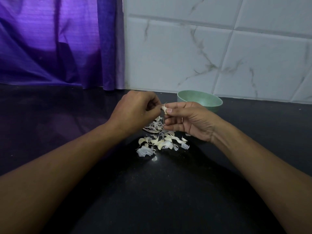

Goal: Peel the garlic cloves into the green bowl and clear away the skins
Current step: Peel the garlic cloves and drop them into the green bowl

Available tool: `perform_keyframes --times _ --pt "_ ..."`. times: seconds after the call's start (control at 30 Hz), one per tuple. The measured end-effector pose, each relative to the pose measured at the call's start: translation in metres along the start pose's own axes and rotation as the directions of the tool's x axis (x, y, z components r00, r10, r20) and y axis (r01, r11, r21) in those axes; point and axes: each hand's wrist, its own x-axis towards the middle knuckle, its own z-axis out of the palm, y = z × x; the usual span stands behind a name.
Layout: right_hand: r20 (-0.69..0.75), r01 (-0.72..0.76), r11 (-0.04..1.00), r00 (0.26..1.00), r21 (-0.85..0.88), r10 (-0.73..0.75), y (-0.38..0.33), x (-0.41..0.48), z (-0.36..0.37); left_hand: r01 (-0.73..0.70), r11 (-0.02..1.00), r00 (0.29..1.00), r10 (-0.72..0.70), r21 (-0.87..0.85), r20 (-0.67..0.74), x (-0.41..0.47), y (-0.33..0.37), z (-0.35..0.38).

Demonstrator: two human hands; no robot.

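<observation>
A small pale garlic clove [163, 108] is held above the black counter, between both hands. My right hand [187, 119] pinches it with thumb and fingertips. My left hand [135, 108], fingers curled, pinches at the clove's left end. Directly below lies a loose pile of white and purplish garlic skins [162, 141], with a few clove-like pieces mixed in. The green bowl [200, 100] stands behind my right hand near the wall; its inside is not visible from here.
The black counter [152, 191] stretches toward me between my forearms. A white marbled tile wall [219, 53] rises behind the bowl. A purple curtain [55, 43] hangs at the back left, down to the counter.
</observation>
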Motion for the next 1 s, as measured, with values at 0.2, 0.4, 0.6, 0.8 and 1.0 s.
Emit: perform_keyframes --times 0.2,0.4,0.6,0.8,1.0 --pt "0.055 -0.019 0.999 0.998 -0.045 0.022 -0.005 -0.003 -0.006 0.079 0.995 0.995 -0.075 0.066 -0.071 0.003 -0.008 -0.008" --pt "-0.094 0.059 0.997 0.994 -0.056 -0.065 -0.003 0.001 -0.014 0.113 0.994 0.993 -0.113 0.008 0.016 0.004 -0.019 -0.011" --pt "-0.164 0.086 0.984 0.98 -0.153 -0.111 0.004 0.002 -0.014 0.098 0.995 0.993 -0.099 0.016 0.069 0.003 -0.02 -0.009" --pt "-0.166 0.092 0.977 0.978 -0.19 -0.125 0.008 0.001 -0.01 0.079 0.996 0.992 -0.082 0.031 0.101 0.003 -0.02 -0.01" --pt "-0.172 0.1 0.981 0.977 -0.166 -0.129 0.01 0.002 -0.009 0.123 0.981 0.982 -0.098 -0.151 0.164 0.002 -0.014 -0.008"
